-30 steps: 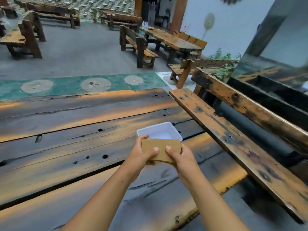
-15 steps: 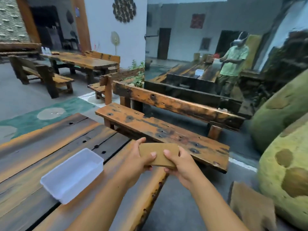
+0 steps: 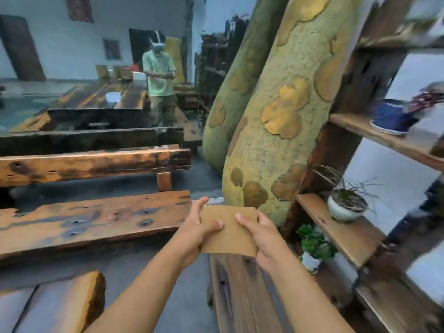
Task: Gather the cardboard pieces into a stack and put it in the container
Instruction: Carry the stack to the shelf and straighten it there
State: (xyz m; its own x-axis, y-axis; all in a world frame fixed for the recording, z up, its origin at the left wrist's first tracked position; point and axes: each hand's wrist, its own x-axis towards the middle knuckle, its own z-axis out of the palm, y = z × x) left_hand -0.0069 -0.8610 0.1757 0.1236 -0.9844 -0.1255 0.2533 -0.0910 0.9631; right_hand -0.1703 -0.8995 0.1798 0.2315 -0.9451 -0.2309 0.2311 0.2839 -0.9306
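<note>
Grip: we hold the cardboard stack between both hands, left hand clamped on its left edge and right hand clamped on its right edge, thumbs pressed on the top face.
Stack: level, squared up, carried in the air; how many pieces it holds we cannot tell from here.
Below the grip: a dark wooden plank runs toward us, with grey floor to its left.
Left of the grip: a worn wooden bench, near but not touching the stack.
Beyond the grip: a yellow-green sculpted column; to the right, a shelf unit with a small potted plant.
Far: another person standing at a long desk.
Container: not in view anywhere around the grip.
Step in hand: gathering looks done; we judge this to be the carry stage.
Next move: we need to bring the container into sight, hold both clamps firm so the pieces stay aligned, then lower the stack flat into it.
</note>
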